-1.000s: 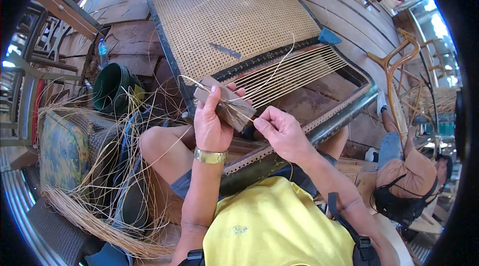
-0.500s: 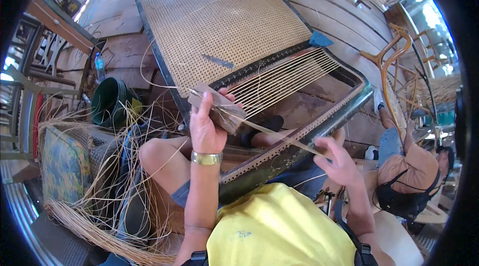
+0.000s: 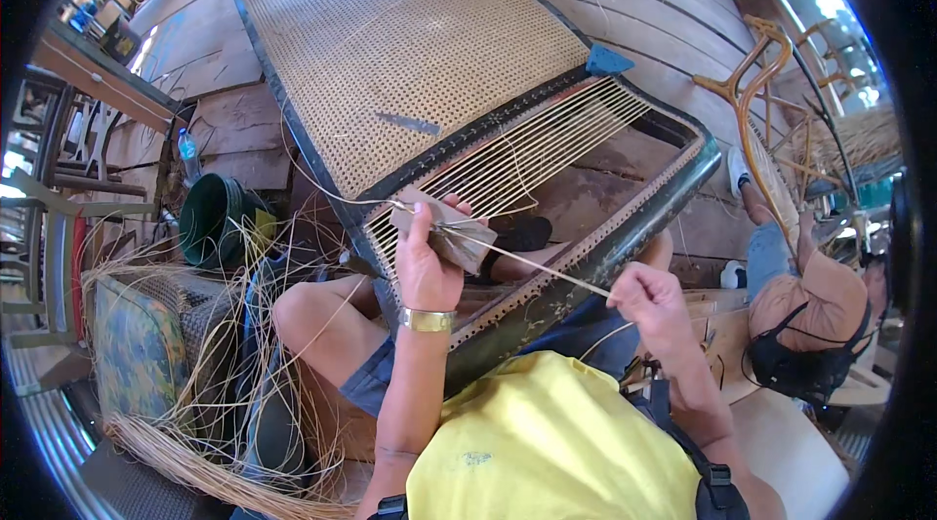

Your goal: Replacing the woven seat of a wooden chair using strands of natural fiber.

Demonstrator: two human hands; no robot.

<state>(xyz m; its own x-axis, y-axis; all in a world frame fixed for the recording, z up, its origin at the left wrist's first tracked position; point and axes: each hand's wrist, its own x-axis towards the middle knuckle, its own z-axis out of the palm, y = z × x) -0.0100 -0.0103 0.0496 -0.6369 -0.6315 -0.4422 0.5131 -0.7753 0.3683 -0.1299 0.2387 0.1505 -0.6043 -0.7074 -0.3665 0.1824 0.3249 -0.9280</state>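
My left hand (image 3: 427, 271), with a gold-coloured band on its wrist, grips a small wooden block (image 3: 461, 242). Thin pieces stick out of the block's top, too small to make out. From the block a pale cane strand (image 3: 547, 269) runs taut to my right hand (image 3: 648, 300), which is closed in a fist around it. Another length of the strand curves away left of the block. Below both hands lies a dark frame (image 3: 576, 305) with a row of holes along its rim. Parallel cane strands (image 3: 522, 154) cross its opening.
A finished woven cane panel (image 3: 410, 42) stretches ahead, with a flat metal blade (image 3: 408, 123) on it. A blue piece (image 3: 609, 60) sits on the frame's corner. Left are a green bucket (image 3: 210, 222), a bottle (image 3: 188, 151) and tangled cane (image 3: 249, 344). A co-worker (image 3: 810, 296) sits at right.
My right hand has closed from a loose hold into a fist, and the strand has straightened between the hands. The block and my left hand sit slightly farther right and lower in view.
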